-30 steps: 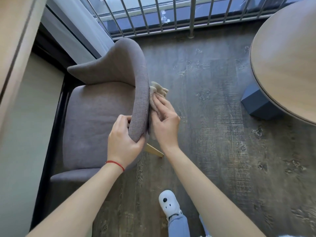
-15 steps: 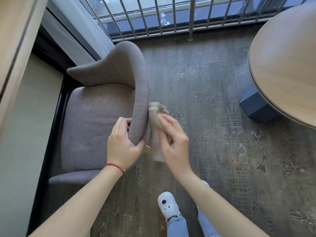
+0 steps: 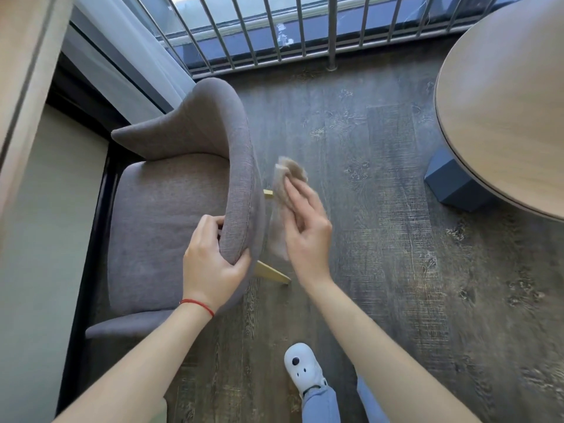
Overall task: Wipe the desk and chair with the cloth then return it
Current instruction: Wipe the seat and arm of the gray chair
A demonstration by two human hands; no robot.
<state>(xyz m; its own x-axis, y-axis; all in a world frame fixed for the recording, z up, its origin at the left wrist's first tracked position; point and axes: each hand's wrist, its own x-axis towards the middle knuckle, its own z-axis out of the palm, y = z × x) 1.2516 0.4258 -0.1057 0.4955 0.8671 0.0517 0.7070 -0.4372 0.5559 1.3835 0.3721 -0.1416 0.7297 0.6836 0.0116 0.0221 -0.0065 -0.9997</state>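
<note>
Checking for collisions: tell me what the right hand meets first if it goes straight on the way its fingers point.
Beyond the cloth it holds, the right hand probably meets the grey chair backrest's outer side; depth is unclear.

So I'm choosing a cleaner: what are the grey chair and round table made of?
Grey chair: woven fabric upholstery, matte, visible weave; brass-coloured legs, probably metal. Round table: pale wood-grain top, smooth, possibly laminate.

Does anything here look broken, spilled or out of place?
Nothing stands out. The grey chair stands upright, gripped at its backrest by the left hand; the right hand holds the cloth beside it. The floor looks worn, not spilled on.
</note>
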